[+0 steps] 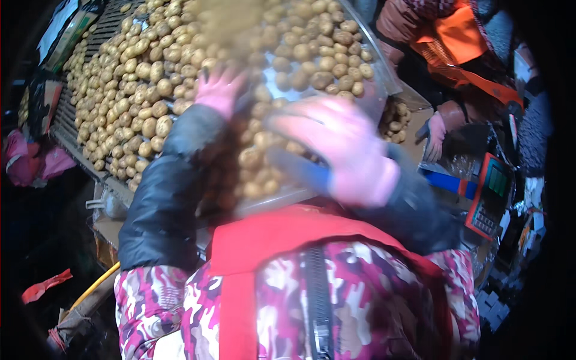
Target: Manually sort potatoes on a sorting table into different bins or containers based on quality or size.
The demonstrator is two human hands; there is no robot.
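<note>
Many potatoes (130, 103) lie spread over a slatted surface and a pale metal tray (375, 90) in front of me. My left hand (220, 87), in a pink glove, rests among the potatoes near the middle, palm down, with its fingers apart; I see nothing held in it. Closer to my body, my right hand (333, 144) in a pink glove is blurred above the potatoes at the tray's near part. Its fingers point to the left, and whether they hold anything is unclear. A brownish blur at the top hides some potatoes.
At the right, a cardboard box (414, 105) holds potatoes. A co-worker's gloved hand (434, 135) is beside it, near a scale display with a keypad (488, 195). Pink cloth or plastic (33, 157) lies at the far left. A metal edge (81, 157) borders the slatted surface.
</note>
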